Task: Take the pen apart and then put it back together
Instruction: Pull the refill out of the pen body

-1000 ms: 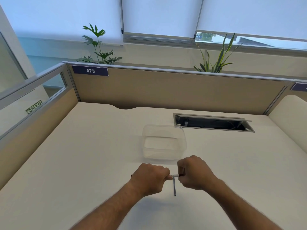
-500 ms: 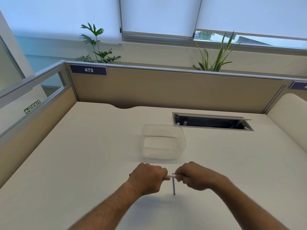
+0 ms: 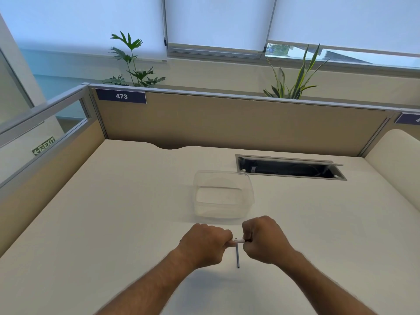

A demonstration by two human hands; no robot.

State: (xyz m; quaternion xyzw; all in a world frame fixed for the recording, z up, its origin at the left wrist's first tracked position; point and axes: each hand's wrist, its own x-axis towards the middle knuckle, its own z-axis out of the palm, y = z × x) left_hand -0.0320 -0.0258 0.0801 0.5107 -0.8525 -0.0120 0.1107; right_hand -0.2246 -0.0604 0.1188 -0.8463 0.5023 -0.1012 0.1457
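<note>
Both fists meet over the near middle of the cream desk (image 3: 113,212). My left hand (image 3: 205,243) is closed around a white pen barrel (image 3: 237,241), of which only a short stretch shows between the fists. My right hand (image 3: 264,239) grips the barrel's other end, where a dark part peeks out at the fingers. A thin dark rod, the pen's refill (image 3: 237,255), lies on the desk just below the gap between my hands, pointing toward me. Most of the pen is hidden inside my fists.
A clear plastic container (image 3: 223,194) stands just beyond my hands. Behind it to the right is an open cable slot (image 3: 289,168) in the desk. Beige partition walls (image 3: 227,123) close off the back and left; a rounded cream panel (image 3: 395,164) stands at right.
My right hand loosened into a flatter pinch half a second ago and has closed back into a fist on the pen's end. The refill on the desk has stayed put.
</note>
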